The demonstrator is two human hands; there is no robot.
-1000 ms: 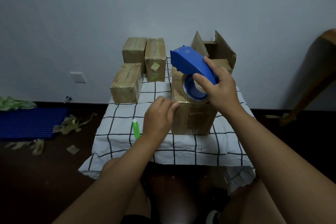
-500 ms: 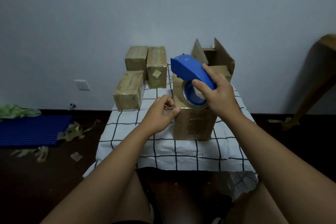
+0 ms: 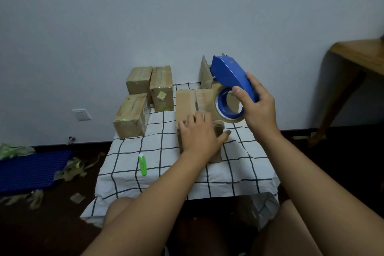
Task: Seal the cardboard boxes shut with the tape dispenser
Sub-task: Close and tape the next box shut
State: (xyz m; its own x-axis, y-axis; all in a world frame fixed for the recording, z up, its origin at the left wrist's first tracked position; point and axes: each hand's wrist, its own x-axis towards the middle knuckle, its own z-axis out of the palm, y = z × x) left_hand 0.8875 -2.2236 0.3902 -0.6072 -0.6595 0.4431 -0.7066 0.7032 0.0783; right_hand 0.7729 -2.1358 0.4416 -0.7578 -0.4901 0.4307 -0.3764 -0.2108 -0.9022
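Landmark: the box being sealed (image 3: 193, 104), standing on the table (image 3: 166, 172) under a white cloth with a black grid.
Left hand (image 3: 200, 134): lies flat on the box's near top edge, fingers straight and spread, grip released, pressing down.
Right hand (image 3: 258, 110): grip clenched round the handle of the blue tape dispenser (image 3: 231, 78), held just above the box's right side, not touching it.
Tape roll (image 3: 227, 106): clear tape on the dispenser's blue hub, beside the box's right top edge.
Sealed boxes (image 3: 149, 87): three, left of the box and behind it.
Open box (image 3: 205, 72): directly behind, flaps raised.
Green cutter (image 3: 142, 164): on the cloth, near-left of the box.
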